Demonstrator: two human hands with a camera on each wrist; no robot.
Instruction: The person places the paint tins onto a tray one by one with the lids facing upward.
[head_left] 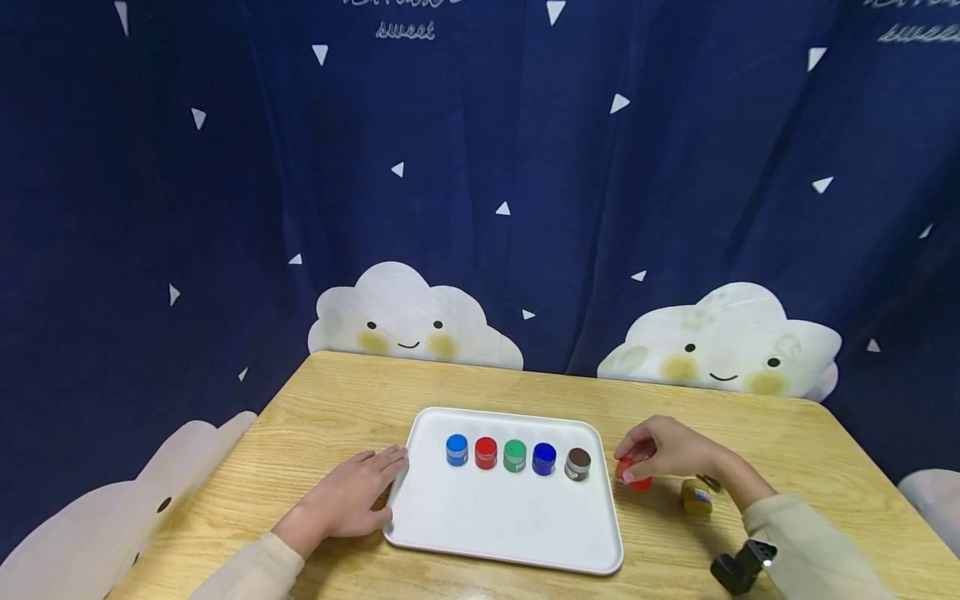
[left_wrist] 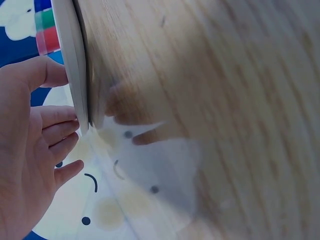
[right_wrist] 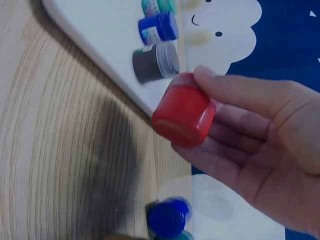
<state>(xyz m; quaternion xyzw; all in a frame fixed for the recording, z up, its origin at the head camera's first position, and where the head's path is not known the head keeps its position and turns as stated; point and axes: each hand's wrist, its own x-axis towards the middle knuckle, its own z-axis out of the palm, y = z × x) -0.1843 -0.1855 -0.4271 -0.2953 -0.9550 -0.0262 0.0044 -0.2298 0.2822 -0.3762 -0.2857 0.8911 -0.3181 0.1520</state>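
Observation:
A red paint jar (right_wrist: 184, 112) is pinched between the thumb and fingers of my right hand (head_left: 667, 446), lifted over the wood just right of the white tray (head_left: 510, 521). My left hand (head_left: 352, 493) rests at the tray's left edge, fingers extended, the fingertips and thumb touching the rim. Along the tray's far half stands a row of paint jars: light blue (head_left: 457, 450), red (head_left: 486, 453), green (head_left: 514, 456), dark blue (head_left: 544, 459) and brown (head_left: 577, 464). The right wrist view shows the brown jar nearest the held one.
A yellow jar (head_left: 696, 497) stands on the wooden table (head_left: 360, 392) below my right wrist. Close to it, a blue jar (right_wrist: 167, 218) shows in the right wrist view. Behind the table hangs a dark blue curtain (head_left: 450, 225) with cloud prints.

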